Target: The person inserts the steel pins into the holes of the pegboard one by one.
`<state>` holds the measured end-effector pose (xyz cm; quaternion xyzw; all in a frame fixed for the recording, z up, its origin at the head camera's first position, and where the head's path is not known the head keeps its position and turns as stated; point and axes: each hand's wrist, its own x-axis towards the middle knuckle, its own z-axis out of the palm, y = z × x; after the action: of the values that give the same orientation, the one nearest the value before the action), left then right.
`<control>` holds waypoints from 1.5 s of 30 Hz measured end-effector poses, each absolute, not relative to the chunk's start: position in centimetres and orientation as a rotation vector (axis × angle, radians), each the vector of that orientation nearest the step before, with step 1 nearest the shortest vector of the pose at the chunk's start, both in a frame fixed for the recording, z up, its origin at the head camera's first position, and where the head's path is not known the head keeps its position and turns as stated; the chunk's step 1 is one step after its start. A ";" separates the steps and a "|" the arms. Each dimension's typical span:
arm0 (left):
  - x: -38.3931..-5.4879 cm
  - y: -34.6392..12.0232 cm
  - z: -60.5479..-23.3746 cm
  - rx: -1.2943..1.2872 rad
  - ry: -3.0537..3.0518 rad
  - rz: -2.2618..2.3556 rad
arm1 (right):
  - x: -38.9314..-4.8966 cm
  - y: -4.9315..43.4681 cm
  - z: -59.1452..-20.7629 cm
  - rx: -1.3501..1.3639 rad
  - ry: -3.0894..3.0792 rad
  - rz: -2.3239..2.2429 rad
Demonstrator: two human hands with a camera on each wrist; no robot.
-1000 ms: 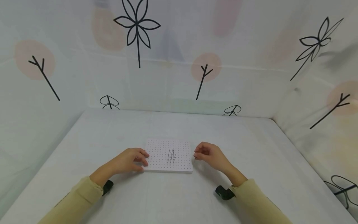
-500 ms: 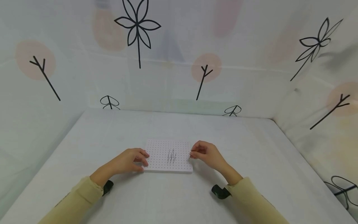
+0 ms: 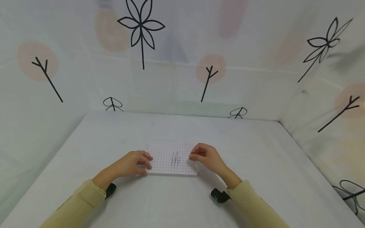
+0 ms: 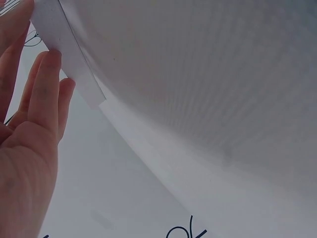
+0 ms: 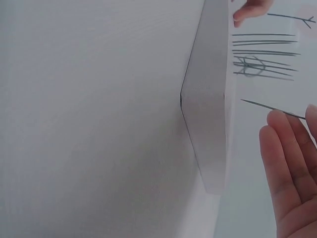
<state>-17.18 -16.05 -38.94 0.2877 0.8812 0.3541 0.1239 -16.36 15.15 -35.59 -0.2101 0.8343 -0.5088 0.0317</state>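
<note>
A white board with a grid of small holes [image 3: 161, 163] lies flat on the table. Several thin dark needles [image 3: 175, 159] stand up out of it, right of its middle. My left hand [image 3: 132, 164] rests against the board's left edge, its fingers fairly straight along the side, as the left wrist view shows. With thumb and fingertips my right hand [image 3: 206, 158] pinches one more needle [image 5: 260, 105] over the right part of the board. That needle slants, its pointed tip close to the board's surface, apart from the standing ones.
A white cloth covers the table [image 3: 114, 133], and a patterned cloth [image 3: 171, 82] hangs behind it and at both sides. Dark wrist cameras [image 3: 220, 195] sit under both wrists, low over the table.
The right hand has moved left with its needle, from beside the board's right edge to over its right part. The left hand and the board have stayed in place.
</note>
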 end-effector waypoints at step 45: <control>-16.9 -16.0 -38.7 0.850 2.557 1.046 | -18.5 13.7 -38.5 -0.633 2.602 -1.520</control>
<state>-16.88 -16.03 -38.70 0.2916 0.8777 0.3590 0.1251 -18.49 13.69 -38.45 -0.2056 0.8446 -0.4934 0.0310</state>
